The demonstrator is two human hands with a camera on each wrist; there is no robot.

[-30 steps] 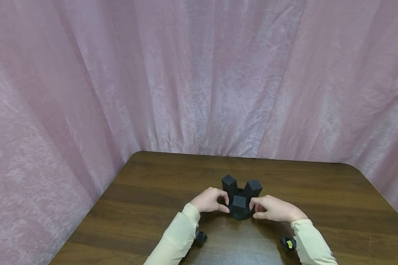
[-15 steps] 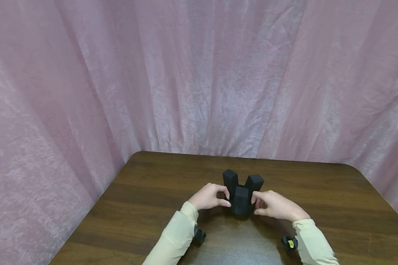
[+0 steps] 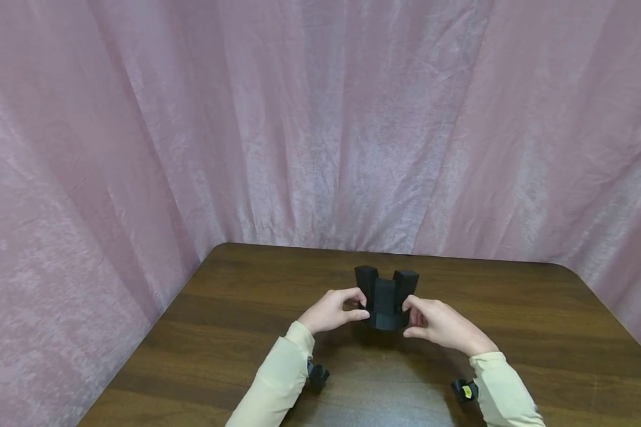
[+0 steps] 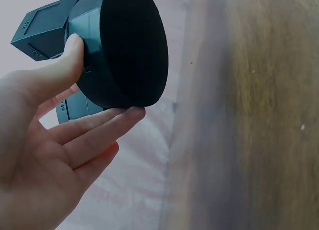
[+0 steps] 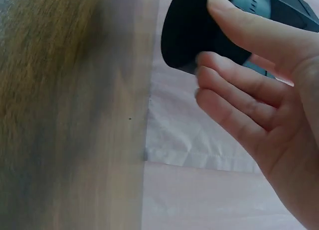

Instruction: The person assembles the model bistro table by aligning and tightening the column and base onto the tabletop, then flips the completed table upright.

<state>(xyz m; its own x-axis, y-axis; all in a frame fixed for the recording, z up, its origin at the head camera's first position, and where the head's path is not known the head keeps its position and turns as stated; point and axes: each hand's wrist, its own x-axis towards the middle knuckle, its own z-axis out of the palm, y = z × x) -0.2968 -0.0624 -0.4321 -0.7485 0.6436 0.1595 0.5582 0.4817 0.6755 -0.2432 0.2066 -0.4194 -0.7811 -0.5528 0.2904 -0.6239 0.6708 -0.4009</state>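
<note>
Between the two hands is a black piece with a round base (image 3: 387, 322) and three block-shaped arms (image 3: 384, 296) that rise and splay outward from it. My left hand (image 3: 332, 309) grips its left side. In the left wrist view the thumb (image 4: 74, 53) presses the side of the base while the fingers support it from below, and small raised marks show on the blocks. The right hand (image 3: 444, 324) holds the opposite side, thumb and fingertips on the base in the right wrist view. The dark underside (image 4: 134, 48) faces the wrist cameras, held above the table.
A brown wooden table (image 3: 246, 284) with rounded far corners lies below. Pink curtains (image 3: 320, 130) hang behind it and along both sides. Small black wrist cameras (image 3: 465, 390) sit under the pale yellow sleeves (image 3: 278, 379).
Both hands have raised the black piece and tipped it, so its block tops point farther away and the base's front side shows more. The grip stays on both sides.
</note>
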